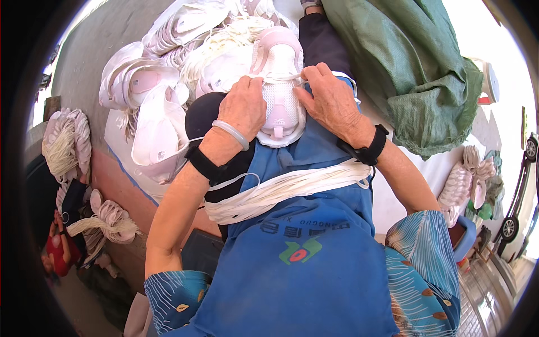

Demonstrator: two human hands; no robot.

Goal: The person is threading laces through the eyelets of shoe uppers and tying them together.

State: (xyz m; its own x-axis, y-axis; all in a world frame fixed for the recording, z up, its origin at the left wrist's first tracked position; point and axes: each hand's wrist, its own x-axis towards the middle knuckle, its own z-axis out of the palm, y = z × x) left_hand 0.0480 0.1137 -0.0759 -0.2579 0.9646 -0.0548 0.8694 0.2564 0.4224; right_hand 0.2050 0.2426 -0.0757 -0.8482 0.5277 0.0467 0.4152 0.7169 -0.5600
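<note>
A pale pink and white shoe upper (279, 104) lies on my lap, its mesh tongue and pull tab turned toward me. Across its middle runs a white shoelace (283, 79). My left hand (242, 106) is closed at the upper's left edge, its fingertips pinching the lace there. At the right edge my right hand (332, 104) pinches the lace's other side between thumb and fingers. The exact grip of the left fingertips is partly hidden. A thick bundle of white laces (292, 190) lies across my blue apron (303, 241).
Stacked shoe uppers (160, 121) and bunches of laces spread over a white sheet ahead and left. A green woven sack (412, 84) lies at the right. More tied bundles of uppers (457, 185) stand far right. Another person (56, 255) is at the left edge.
</note>
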